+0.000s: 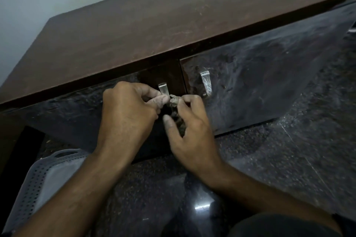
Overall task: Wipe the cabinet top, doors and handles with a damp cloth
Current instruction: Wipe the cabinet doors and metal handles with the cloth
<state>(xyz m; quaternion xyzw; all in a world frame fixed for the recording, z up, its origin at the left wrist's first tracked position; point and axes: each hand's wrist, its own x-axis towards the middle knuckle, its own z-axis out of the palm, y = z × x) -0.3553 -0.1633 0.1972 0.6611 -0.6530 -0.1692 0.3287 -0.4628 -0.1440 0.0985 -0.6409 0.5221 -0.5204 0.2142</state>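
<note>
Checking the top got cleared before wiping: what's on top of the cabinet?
The cabinet top carries only dust and scuffs in view; its right end runs out of frame. Both hands pinch a cloth lower down, by the doors.

Both bare arms are stretched forward and up from the bottom of the view, and the hands are brought close together. The left hand [128,113] is seen from the back, with its fingers curled and the thumb pressed to the fingertips. The right hand [189,131] is tilted, its thumb spread out to the left and its fingers bent in a pinch.
</note>
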